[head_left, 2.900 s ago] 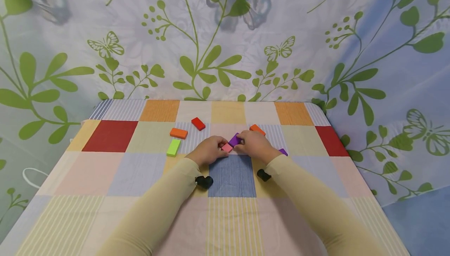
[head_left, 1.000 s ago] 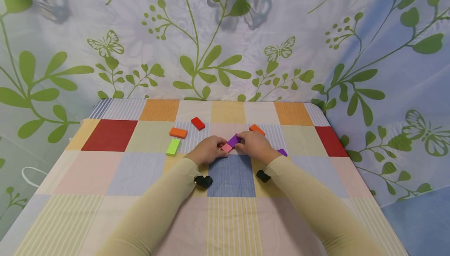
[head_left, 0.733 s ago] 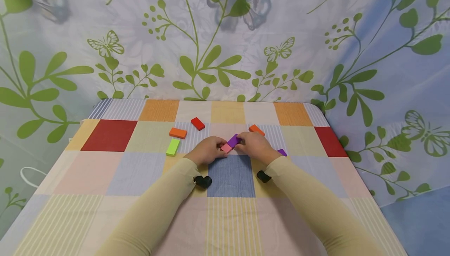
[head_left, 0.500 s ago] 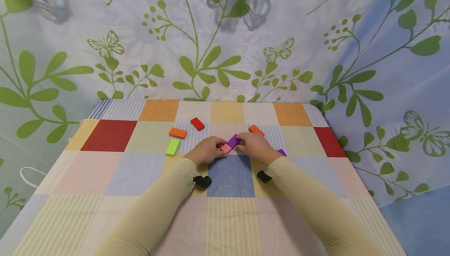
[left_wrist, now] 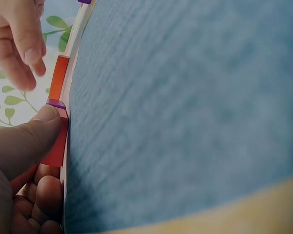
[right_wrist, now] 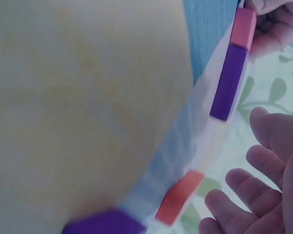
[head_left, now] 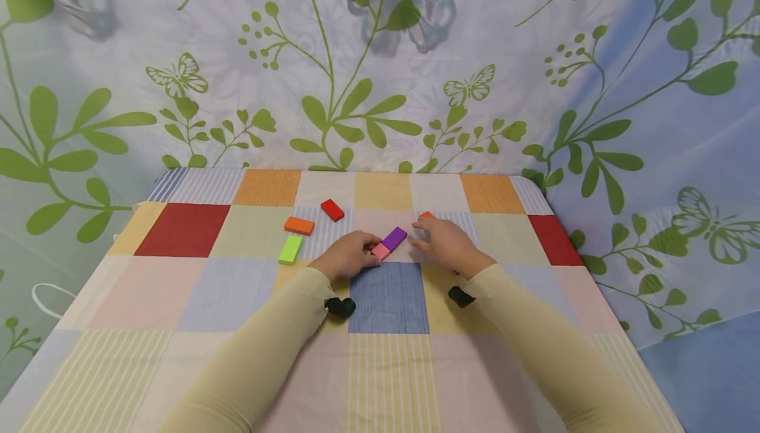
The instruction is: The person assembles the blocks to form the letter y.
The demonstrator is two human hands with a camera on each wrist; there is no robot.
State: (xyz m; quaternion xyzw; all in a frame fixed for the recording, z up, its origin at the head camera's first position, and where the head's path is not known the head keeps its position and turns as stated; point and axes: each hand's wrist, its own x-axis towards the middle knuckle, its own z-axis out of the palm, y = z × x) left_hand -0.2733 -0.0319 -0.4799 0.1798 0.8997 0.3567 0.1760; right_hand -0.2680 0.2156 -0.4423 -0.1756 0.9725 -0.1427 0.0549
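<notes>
The left hand (head_left: pixel 344 257) pinches the pink block (head_left: pixel 380 252), maybe so it won't slip away from the purple block (head_left: pixel 394 239) it touches, while the right hand (head_left: pixel 451 247), fingers apart and holding nothing, is just right of that purple block.

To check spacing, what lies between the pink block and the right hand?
Head view: a purple block against the pink block, then bare cloth before the right hand.

A patchwork cloth (head_left: pixel 388 367) of red, orange, blue, cream and striped squares covers the bench (head_left: pixel 261 238). Behind it hangs a pale curtain (head_left: pixel 380 63) printed with green leafy stems and outlined butterflies. A thin white looped cord (head_left: pixel 33 296) shows just beside the bench's left edge.
</notes>
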